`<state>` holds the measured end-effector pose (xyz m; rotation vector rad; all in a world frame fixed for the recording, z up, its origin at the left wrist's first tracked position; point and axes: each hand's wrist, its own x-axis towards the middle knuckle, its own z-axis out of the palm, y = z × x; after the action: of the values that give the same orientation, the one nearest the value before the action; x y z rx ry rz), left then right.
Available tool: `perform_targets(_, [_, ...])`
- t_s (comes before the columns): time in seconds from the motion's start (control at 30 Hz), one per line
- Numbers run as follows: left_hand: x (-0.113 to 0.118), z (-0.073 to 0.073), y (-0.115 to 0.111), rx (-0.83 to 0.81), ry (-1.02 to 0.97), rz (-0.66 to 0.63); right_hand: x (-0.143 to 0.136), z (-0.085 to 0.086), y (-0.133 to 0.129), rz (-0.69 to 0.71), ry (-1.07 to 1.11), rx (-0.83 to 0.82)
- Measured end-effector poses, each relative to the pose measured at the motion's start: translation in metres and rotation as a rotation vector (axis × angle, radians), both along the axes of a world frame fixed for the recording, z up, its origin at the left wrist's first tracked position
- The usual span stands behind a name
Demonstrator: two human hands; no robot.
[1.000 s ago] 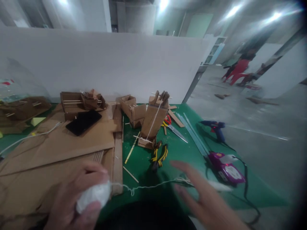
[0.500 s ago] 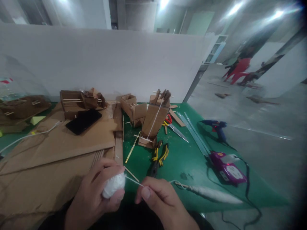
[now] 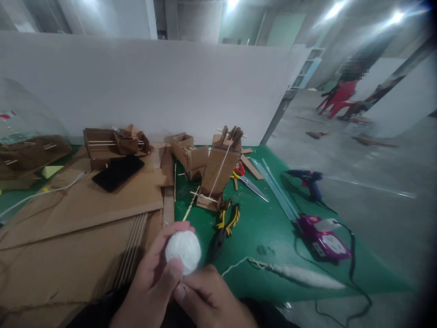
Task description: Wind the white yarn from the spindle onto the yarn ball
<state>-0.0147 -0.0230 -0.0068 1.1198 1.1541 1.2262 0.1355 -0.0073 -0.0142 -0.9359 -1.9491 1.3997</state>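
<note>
A white ball of string [image 3: 183, 251] sits in my left hand [image 3: 153, 278], with the fingers curled behind it and the thumb on its front. Just below the ball, my right hand [image 3: 208, 296] pinches the string between thumb and forefinger, close against the left thumb. From the right hand the loose string [image 3: 235, 265] runs right to a spindle-shaped bundle of white string [image 3: 307, 276] wound on a thin stick. Beyond the hands lie yellow-and-black pliers [image 3: 225, 230], jaws toward me.
A cardboard model with a taut string [image 3: 220, 171] stands ahead, near scissors [image 3: 252, 187]. Cardboard sheets [image 3: 68, 218] and a black phone [image 3: 119, 174] lie left. On the right are clear glue sticks [image 3: 276, 191], a blue glue gun [image 3: 307, 180] and a purple power strip [image 3: 324, 241].
My left hand has moved right and turned, bringing the ball toward the middle. The right hand has shifted left and down, so the two hands now meet and the string between them is shorter.
</note>
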Motion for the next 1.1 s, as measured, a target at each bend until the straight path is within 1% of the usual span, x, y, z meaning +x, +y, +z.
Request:
perform_targets(0.03, [0.003, 0.002, -0.001, -0.036, -0.096, -0.009, 0.000, -0.001, 0.002, -0.022, 0.042, -0.050])
perform_targets(0.07, [0.006, 0.004, -0.003, -0.066, -0.176, -0.015, 0.002, -0.002, 0.006, -0.015, 0.097, -0.105])
perform_targets(0.1, [0.008, 0.005, -0.004, -0.088, -0.242, -0.023, 0.004, -0.002, 0.010, 0.028, 0.152, -0.158])
perform_targets(0.13, [0.009, 0.006, -0.007, -0.106, -0.290, -0.036, 0.008, -0.002, 0.017, 0.100, 0.194, -0.205])
perform_targets(0.2, [0.008, 0.007, -0.011, -0.122, -0.327, -0.062, 0.018, -0.001, 0.031, 0.245, 0.198, -0.259])
perform_targets(0.27, [0.007, 0.006, -0.016, -0.117, -0.300, -0.076, 0.030, 0.001, 0.046, 0.280, 0.126, -0.289])
perform_targets(0.33, [0.006, 0.004, -0.019, -0.098, -0.219, -0.091, 0.040, 0.005, 0.059, 0.273, 0.044, -0.310])
perform_targets(0.4, [0.007, 0.000, -0.020, -0.103, -0.139, -0.149, 0.048, 0.010, 0.067, 0.222, -0.008, -0.315])
perform_targets(0.47, [0.008, -0.007, -0.020, -0.117, -0.069, -0.209, 0.052, 0.015, 0.072, 0.153, -0.014, -0.311])
perform_targets(0.5, [0.009, -0.011, -0.019, -0.120, -0.041, -0.227, 0.053, 0.017, 0.073, 0.130, -0.006, -0.312])
perform_targets(0.53, [0.010, -0.014, -0.019, -0.110, -0.004, -0.218, 0.053, 0.018, 0.073, 0.117, 0.002, -0.314])
perform_targets(0.63, [0.010, -0.024, -0.018, -0.037, 0.139, -0.100, 0.050, 0.023, 0.068, 0.100, 0.041, -0.306])
perform_targets(0.7, [0.009, -0.029, -0.018, -0.021, 0.230, -0.032, 0.048, 0.029, 0.061, 0.072, 0.065, -0.273])
perform_targets(0.83, [0.008, -0.033, -0.016, -0.087, 0.293, 0.030, 0.044, 0.045, 0.040, -0.001, -0.007, -0.145])
perform_targets(0.93, [0.008, -0.034, -0.010, -0.055, 0.328, 0.055, 0.039, 0.052, 0.019, -0.024, -0.117, -0.058])
perform_targets(1.0, [0.009, -0.031, -0.005, -0.043, 0.321, 0.085, 0.033, 0.048, 0.007, -0.030, -0.157, 0.010])
perform_targets(1.03, [0.009, -0.028, -0.003, -0.050, 0.292, 0.100, 0.029, 0.043, 0.003, -0.003, -0.150, 0.038])
perform_targets(1.1, [0.010, -0.020, 0.000, -0.100, 0.173, 0.098, 0.020, 0.030, -0.002, 0.092, -0.109, 0.057])
